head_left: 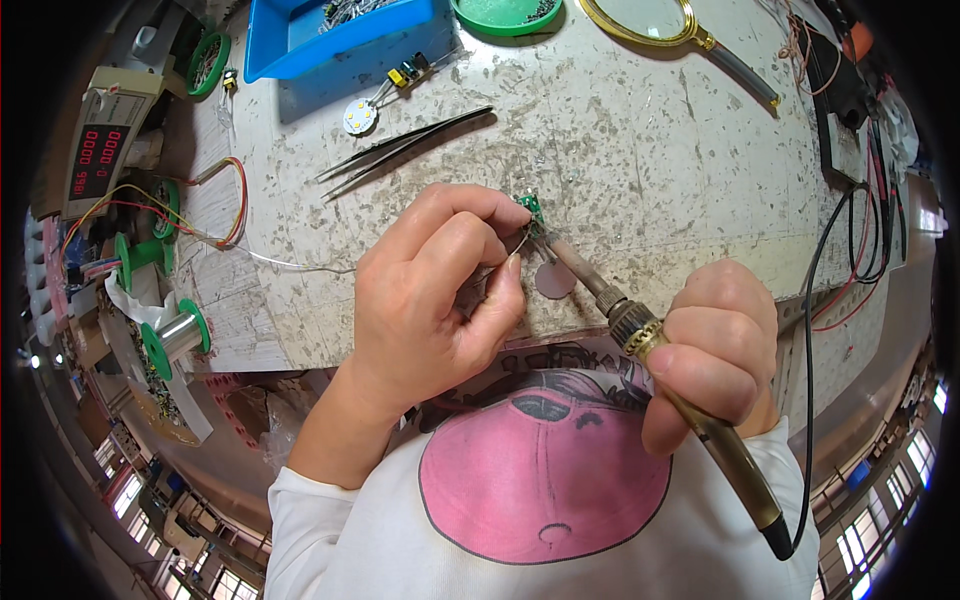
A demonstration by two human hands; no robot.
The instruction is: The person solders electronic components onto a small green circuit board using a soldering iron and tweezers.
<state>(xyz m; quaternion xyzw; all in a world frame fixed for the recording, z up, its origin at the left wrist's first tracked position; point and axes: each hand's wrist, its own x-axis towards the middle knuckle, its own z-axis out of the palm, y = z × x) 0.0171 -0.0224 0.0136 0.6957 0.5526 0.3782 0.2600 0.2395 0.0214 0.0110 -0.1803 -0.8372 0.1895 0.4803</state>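
My left hand (430,275) is closed in a pinch on thin solder wire (300,265), which enters it from the left and comes out at the fingertips. Against its index fingertip is a small green circuit board (531,207); whether the fingers also grip it I cannot tell. Leads run from the board toward a round grey disc (555,281) just below it. Wrapped around the handle of a soldering iron (728,455) is my right hand (715,340). The iron points up and left, its tip at the board's lower edge.
Black tweezers (400,150) lie beyond my left hand, near a round white LED board (361,116) wired to components. Farther back are a blue bin (350,50), a green dish (508,22) and a magnifying glass (690,35). A solder spool (178,335) and red-lit meter (100,150) stand left.
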